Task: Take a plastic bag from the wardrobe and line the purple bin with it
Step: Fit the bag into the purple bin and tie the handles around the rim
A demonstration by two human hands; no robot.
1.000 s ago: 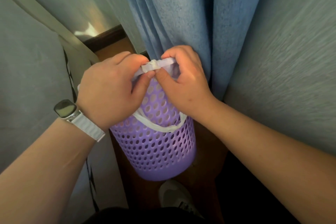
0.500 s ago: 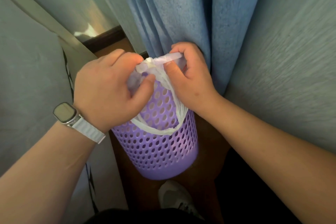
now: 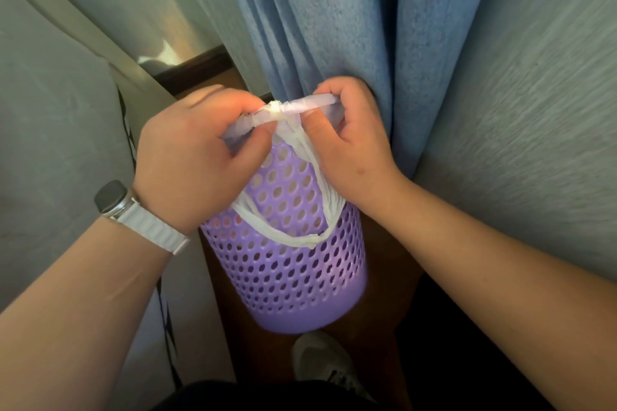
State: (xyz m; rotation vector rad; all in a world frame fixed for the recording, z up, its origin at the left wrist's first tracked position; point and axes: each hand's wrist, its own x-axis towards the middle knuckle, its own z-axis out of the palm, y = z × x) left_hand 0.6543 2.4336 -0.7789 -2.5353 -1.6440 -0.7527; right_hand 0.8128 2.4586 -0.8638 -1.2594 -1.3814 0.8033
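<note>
A purple bin [image 3: 293, 274] with a perforated wall stands on the brown floor below me. A thin white plastic bag [image 3: 293, 110] is stretched over its far rim. One of its handle loops [image 3: 293, 237] hangs down the outside of the bin's near wall. My left hand [image 3: 197, 163], with a watch on the wrist, pinches the bag's rolled edge on the left. My right hand [image 3: 347, 143] pinches the same edge on the right, close to the blue curtain. The bin's opening is hidden behind my hands.
A blue curtain [image 3: 350, 17] hangs directly behind the bin. A grey wall [image 3: 534, 110] rises on the right, and a grey panel [image 3: 50, 127] stands on the left. My white shoe [image 3: 320, 364] rests on the floor just before the bin.
My hands have drawn apart, stretching the bag's rolled edge into a longer band over the rim. The handle loop hangs lower down the bin's near wall.
</note>
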